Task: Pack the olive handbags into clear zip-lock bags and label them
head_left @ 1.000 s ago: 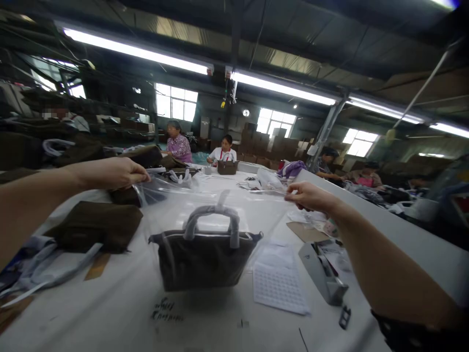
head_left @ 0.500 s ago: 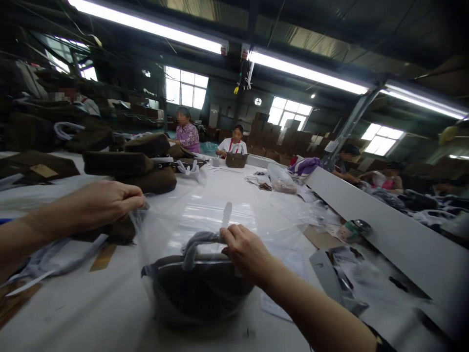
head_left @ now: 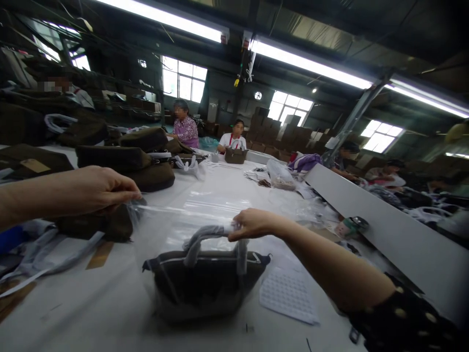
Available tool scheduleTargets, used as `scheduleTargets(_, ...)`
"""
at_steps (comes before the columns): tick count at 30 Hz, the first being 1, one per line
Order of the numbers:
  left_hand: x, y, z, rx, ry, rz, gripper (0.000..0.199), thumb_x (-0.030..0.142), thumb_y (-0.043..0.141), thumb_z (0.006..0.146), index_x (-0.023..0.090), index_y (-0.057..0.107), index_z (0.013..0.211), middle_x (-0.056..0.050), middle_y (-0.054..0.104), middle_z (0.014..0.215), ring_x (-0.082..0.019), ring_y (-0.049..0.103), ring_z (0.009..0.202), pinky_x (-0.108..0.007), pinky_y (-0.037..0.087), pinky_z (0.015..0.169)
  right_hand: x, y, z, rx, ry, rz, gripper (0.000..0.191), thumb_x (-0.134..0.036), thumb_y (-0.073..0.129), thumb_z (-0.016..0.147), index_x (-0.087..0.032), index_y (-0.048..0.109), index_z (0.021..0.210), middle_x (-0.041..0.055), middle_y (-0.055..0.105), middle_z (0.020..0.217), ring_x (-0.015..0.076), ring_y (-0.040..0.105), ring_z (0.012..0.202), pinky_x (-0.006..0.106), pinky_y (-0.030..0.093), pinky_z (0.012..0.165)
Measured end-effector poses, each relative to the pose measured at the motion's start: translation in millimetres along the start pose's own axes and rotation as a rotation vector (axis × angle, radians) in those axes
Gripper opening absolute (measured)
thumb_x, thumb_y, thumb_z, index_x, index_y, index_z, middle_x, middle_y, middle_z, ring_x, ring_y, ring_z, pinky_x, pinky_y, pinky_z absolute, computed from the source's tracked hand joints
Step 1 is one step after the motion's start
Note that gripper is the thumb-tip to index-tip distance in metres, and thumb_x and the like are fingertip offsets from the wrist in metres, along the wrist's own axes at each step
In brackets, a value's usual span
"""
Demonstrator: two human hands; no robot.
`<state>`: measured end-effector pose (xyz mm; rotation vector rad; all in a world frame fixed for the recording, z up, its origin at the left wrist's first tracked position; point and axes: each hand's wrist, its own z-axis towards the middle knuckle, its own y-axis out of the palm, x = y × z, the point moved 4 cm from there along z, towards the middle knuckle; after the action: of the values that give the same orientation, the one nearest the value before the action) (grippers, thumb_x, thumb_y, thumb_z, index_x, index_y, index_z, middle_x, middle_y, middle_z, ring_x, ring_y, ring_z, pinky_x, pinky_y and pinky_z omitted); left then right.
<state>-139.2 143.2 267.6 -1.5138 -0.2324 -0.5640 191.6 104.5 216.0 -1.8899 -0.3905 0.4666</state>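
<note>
Left hand [head_left: 113,188] pinching a clear plastic bag [head_left: 161,220], right hand [head_left: 256,223] gripping wrapped handle [head_left: 203,231] of dark handbag [head_left: 203,283] inside

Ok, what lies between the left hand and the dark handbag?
In the head view, the clear plastic bag, pinched by the left hand, spans the gap to the dark handbag; white table shows through.

The right fingers [head_left: 242,218] hide part of the wrapped handle [head_left: 208,231]
</note>
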Motion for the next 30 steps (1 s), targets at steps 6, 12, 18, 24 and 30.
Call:
scheduleTargets(6,-20,0.7,16,-0.328,-0.05,0.036,0.057,0.057,0.058,0.066,0.008,0.063,0.095,0.005,0.053,0.049,-0.008,0.051,0.043,-0.016,0.041,0.046,84,-36,-83,0.097,0.226,-0.018,0.025,-0.042,0.067,0.066,-0.019,0.068,0.076,0.0053,0.065,0.073,0.0176,0.058,0.063,0.027,0.04,0.057)
scheduleTargets(12,-65,0.1,-2,0.125,0.063,-0.473,0.083,0.068,0.061,0.061,0.009,0.053,0.118,0.0,0.064,0.078,-0.015,0.06,0.069,-0.046,0.046,0.08,137,11,-144,1.097,0.034,0.83,0.056,-0.044,0.075,0.062,-0.028,0.056,0.112,0.009,0.064,0.099,0.0208,0.061,0.089,0.034,0.048,0.081)
scheduleTargets(18,-87,105.1,-25,-0.082,0.031,-1.106,0.105,0.056,0.082,0.038,0.024,0.042,0.13,-0.01,0.038,0.14,-0.033,0.032,0.129,-0.046,0.031,0.104,119,119,-76,0.921,-0.101,1.495,0.069,-0.058,0.07,0.063,-0.024,0.052,0.12,0.0124,0.052,0.126,0.0276,0.044,0.12,0.05,0.026,0.106)
scheduleTargets(24,-65,143.4,-6,0.127,-0.05,-1.443,0.028,0.037,0.073,0.067,0.012,0.063,0.075,-0.011,0.07,0.092,-0.024,0.063,0.094,-0.042,0.042,0.096,117,110,-42,1.17,0.065,1.743,0.023,-0.036,0.072,0.07,-0.018,0.059,0.075,0.006,0.07,0.084,0.02,0.065,0.086,0.039,0.048,0.091)
scheduleTargets(30,-40,111.2,52,0.196,-0.159,-1.484,0.025,0.021,0.038,0.092,0.011,0.055,0.076,-0.004,0.067,0.065,-0.015,0.065,0.063,-0.034,0.052,0.072,135,44,-10,1.163,0.287,1.899,0.023,-0.014,0.039,0.088,-0.015,0.052,0.068,0.0039,0.065,0.062,0.0142,0.065,0.061,0.031,0.056,0.065)
